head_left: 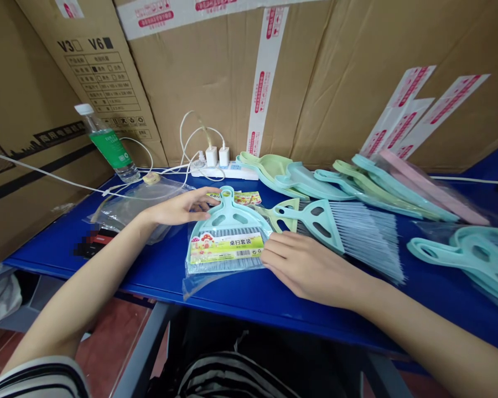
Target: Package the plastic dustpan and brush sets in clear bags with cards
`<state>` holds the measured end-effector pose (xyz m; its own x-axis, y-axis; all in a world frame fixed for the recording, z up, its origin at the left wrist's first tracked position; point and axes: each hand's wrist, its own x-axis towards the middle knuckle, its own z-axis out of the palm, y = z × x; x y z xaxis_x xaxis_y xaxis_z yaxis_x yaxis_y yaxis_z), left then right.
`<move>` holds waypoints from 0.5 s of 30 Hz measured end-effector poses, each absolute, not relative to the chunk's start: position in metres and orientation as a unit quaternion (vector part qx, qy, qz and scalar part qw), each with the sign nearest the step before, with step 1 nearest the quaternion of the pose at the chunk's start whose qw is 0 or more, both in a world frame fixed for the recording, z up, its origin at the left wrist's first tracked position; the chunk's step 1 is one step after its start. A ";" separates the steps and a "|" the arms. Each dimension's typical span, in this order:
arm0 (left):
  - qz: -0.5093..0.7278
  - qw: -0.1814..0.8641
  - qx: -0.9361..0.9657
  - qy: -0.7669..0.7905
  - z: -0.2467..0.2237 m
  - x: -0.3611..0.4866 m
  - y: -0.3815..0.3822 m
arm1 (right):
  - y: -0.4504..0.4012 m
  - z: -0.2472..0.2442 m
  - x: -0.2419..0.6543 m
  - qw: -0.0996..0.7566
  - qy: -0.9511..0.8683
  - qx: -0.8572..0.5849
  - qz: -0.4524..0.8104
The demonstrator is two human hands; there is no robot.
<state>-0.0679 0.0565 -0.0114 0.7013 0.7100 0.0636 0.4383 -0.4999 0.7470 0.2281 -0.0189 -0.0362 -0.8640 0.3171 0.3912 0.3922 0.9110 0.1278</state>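
In front of me on the blue table lies a light blue dustpan and brush set point(228, 221) in a clear plastic bag, its handle pointing away from me. A yellow-green label card point(227, 247) with mushroom pictures lies across the brush bristles. My left hand point(186, 206) is beside the handle, fingers stretched and apart, the fingertips at its left side. My right hand point(296, 262) has its fingers curled closed on the set's right edge, by the card's end; its fingertips are partly hidden. Just beyond are more label cards point(249, 198), partly covered by the set.
Loose brushes point(321, 218) lie to the right, with several dustpans point(315, 182) behind them. More bagged blue sets point(477, 260) are at far right. A power strip point(236, 170) with white cables, a water bottle point(108, 145) and plastic bags point(141, 202) stand or lie at back left. Cardboard boxes point(216, 72) form the back.
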 end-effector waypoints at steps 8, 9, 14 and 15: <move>0.233 0.436 0.805 0.327 -0.009 -0.065 0.058 | -0.023 -0.035 0.228 0.166 -0.964 -0.181 -0.104; 0.238 0.438 0.804 0.326 -0.008 -0.065 0.058 | -0.023 -0.035 0.228 0.165 -0.964 -0.180 -0.104; 0.263 0.428 0.805 0.317 -0.006 -0.062 0.057 | -0.025 -0.033 0.229 0.166 -0.965 -0.178 -0.095; 0.267 0.423 0.806 0.315 -0.007 -0.060 0.057 | -0.025 -0.033 0.229 0.166 -0.965 -0.180 -0.093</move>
